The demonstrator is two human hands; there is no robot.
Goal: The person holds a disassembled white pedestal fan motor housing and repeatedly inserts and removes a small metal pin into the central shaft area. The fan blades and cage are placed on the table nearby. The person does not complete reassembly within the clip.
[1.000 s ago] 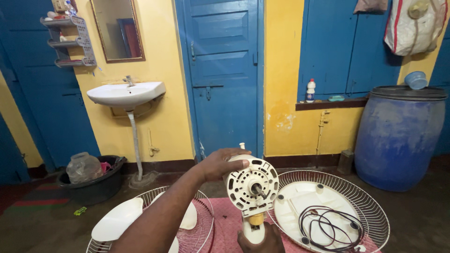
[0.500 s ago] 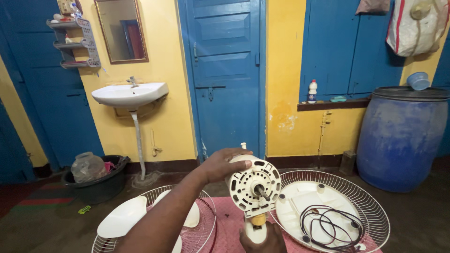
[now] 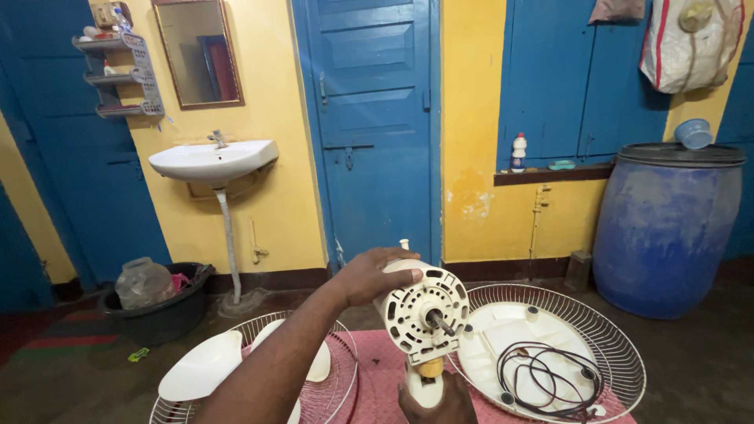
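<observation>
- head view: the left hand [image 3: 375,276] wraps over the top rear of the cream fan motor housing [image 3: 422,312], fingers curled firmly around it.
- the right hand [image 3: 437,399], at the bottom edge, clasps the motor's neck from below.
- the housing stands upright between both hands, shaft pointing right, above a pink cloth [image 3: 377,377].
- just right: a wire fan guard [image 3: 620,345] holding a cream base and a coiled black cord [image 3: 550,377].
- left: another guard with white fan blades [image 3: 203,365].

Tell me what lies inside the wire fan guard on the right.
Inside the right wire guard lie a white round base plate and a coiled black cord. Whatever is beneath the plate is hidden.
</observation>
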